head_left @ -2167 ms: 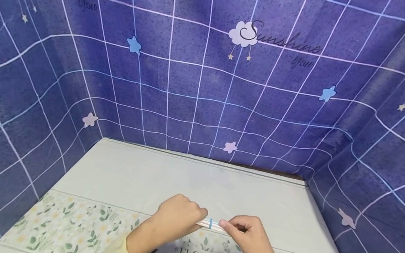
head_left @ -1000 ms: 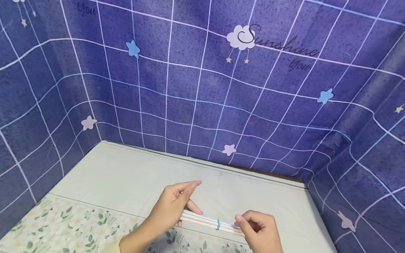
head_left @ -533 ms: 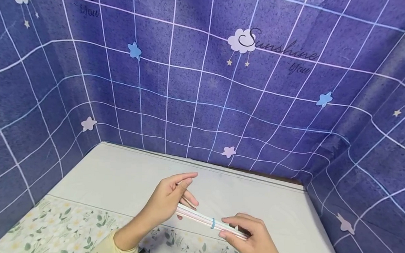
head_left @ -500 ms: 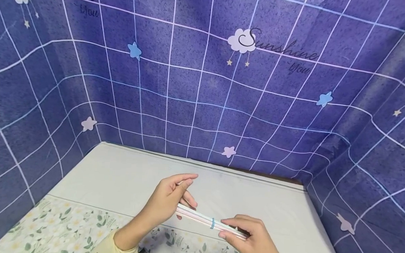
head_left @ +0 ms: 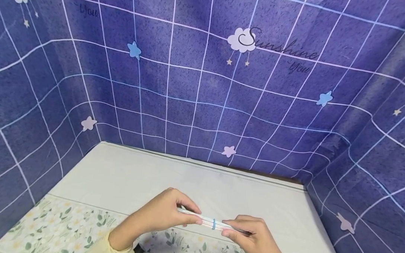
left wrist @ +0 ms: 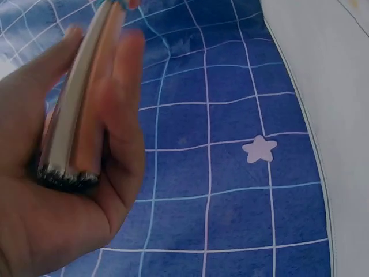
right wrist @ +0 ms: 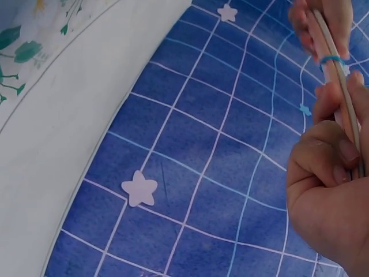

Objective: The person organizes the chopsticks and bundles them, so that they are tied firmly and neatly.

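A slim bundle of pale, pencil-like sticks (head_left: 206, 221) is held level between both hands, with a blue band (head_left: 214, 224) round its middle. My left hand (head_left: 164, 211) pinches the left part between thumb and fingers. In the left wrist view, the dark, glittery ends of the sticks (left wrist: 72, 124) stand near the palm. My right hand (head_left: 253, 234) grips the opposite part with thumb and fingertips just right of the band. Curled fingers of the right hand (right wrist: 326, 167) show along the bundle in the right wrist view.
Below the hands lies a white table cover (head_left: 137, 176) with a flower-printed strip (head_left: 62, 222) along the near side. A blue-purple grid cloth (head_left: 190, 85) with stars and clouds hangs behind and on both sides. A small dark object (head_left: 138, 250) shows by the left sleeve.
My left hand's raised fingers have come down and thumb and fingers now grip the bundle, which has become more level. The right hand stays at the other end, after shifting its grip earlier.
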`<state>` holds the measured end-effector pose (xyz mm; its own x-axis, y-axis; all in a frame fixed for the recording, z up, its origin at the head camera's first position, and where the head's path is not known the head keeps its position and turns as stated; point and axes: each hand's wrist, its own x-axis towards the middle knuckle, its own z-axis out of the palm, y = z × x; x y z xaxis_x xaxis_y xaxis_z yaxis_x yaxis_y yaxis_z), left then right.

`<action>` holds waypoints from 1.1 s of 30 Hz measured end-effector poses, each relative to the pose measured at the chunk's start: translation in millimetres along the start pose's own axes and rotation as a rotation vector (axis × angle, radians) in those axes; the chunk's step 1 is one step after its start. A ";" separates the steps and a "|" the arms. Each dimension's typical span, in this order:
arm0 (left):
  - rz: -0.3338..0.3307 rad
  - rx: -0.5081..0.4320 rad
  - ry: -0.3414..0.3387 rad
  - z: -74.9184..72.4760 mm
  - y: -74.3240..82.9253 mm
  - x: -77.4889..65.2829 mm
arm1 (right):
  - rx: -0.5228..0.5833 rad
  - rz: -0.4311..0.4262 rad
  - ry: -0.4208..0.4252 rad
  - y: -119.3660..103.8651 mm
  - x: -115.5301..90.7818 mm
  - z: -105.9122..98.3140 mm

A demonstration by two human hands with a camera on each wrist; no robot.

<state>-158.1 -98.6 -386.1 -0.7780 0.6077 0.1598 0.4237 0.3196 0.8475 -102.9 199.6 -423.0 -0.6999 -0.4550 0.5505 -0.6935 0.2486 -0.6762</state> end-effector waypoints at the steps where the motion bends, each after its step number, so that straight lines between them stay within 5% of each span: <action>1: -0.001 0.013 -0.045 -1.2 -0.4 -0.9 | -0.001 -0.003 -0.007 0.0 -0.4 -0.2; 4: 0.024 0.024 -0.114 -3.6 -2.1 -3.1 | -0.005 -0.015 -0.022 0.1 -1.2 -0.2; 12: 0.177 0.182 -0.022 -0.3 -2.8 -8.4 | -0.132 -0.058 -0.013 -1.4 -2.1 0.5; 25: 0.152 0.251 -0.051 1.0 -17.8 -5.9 | -0.451 0.026 0.008 0.7 -6.6 6.2; 33: 0.126 0.540 -0.117 18.0 -39.8 -3.4 | -0.621 0.169 -0.144 15.1 -4.2 15.3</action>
<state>-164.0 -100.3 -429.5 -0.6624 0.7320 0.1593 0.7110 0.5473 0.4415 -107.9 192.1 -443.0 -0.8080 -0.4656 0.3611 -0.5758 0.7542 -0.3158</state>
